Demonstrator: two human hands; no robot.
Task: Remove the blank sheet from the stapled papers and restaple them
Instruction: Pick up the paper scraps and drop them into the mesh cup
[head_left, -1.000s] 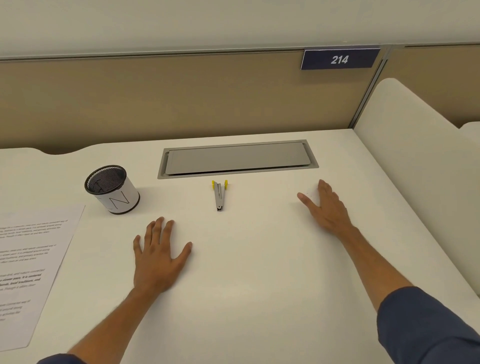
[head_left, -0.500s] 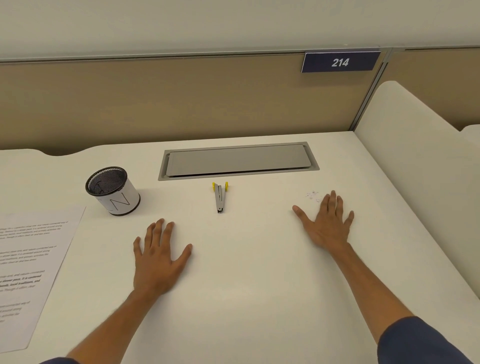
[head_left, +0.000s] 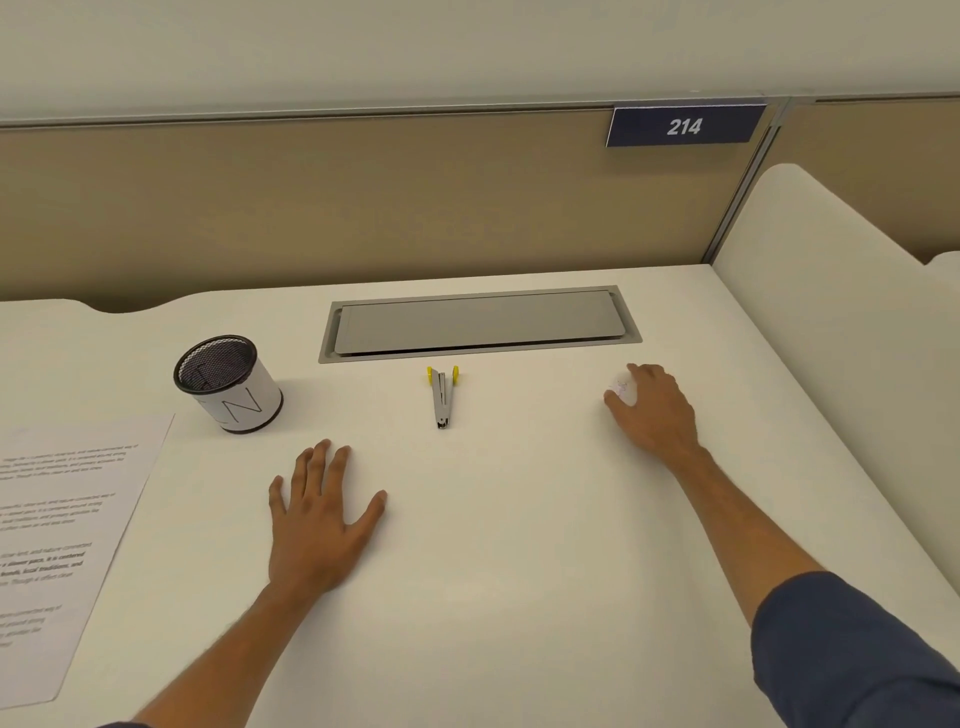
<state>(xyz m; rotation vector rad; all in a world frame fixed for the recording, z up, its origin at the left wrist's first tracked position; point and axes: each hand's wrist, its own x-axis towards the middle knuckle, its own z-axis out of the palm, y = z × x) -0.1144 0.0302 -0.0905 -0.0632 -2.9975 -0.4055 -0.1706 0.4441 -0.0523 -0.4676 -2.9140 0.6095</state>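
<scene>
A mesh pen cup (head_left: 228, 383) with a white paper band stands on the white desk (head_left: 493, 545), far left of centre; what is inside it is too dark to make out. Behind the middle of the desk a grey cable flap (head_left: 478, 323) sits flush in the surface, lid down.

Just in front of the flap lies a small grey stapler (head_left: 442, 397) with yellow tabs, pointing toward the person, touched by neither hand. The printed papers (head_left: 62, 540) lie flat at the left edge of the desk, well apart from both hands and cut off by the frame — no staple can be made out on them.

The left hand (head_left: 319, 519) rests flat on the desk, fingers spread, holding nothing. The right hand (head_left: 654, 410) is over to the right, fingers curled around a small white crumpled thing (head_left: 623, 388) — most of it is hidden by the fingers, so what it is cannot be told.

A tan partition (head_left: 363, 208) backs the desk, bearing a dark sign (head_left: 684, 126) reading 214. A white side panel (head_left: 841, 374) closes off the right.
</scene>
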